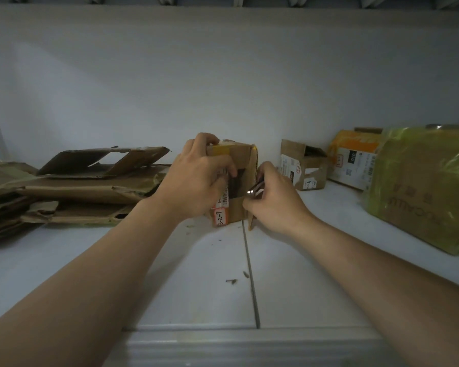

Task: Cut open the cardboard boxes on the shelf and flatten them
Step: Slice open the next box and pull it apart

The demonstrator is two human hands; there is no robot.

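The left hand (196, 178) gripped the small box (237, 154) from its top-left side, fingers curled round the edge. It held the box upright at the middle of the shelf (302, 282), near the back wall. The right hand (273, 207) pinched a small shiny metal tool (255, 188), prob. a cutter, with its tip at the box's right edge, where one flap hung loose.

Risk: the left fingers lay v. close to the cutting line, so a slip of the blade could reach them. Also the box looked light and could tip if pushed w/o a firm hold.

Count:
- 2 hands, 1 tool.
- 4 boxes not flat: the held one, an open brown box (302, 168), an orange-white box (353, 160) and a big green-wrapped box (421, 186).
- 1 pile of flattened cardboard (90, 186) at left; the no. of sheets in it I cannot tell.
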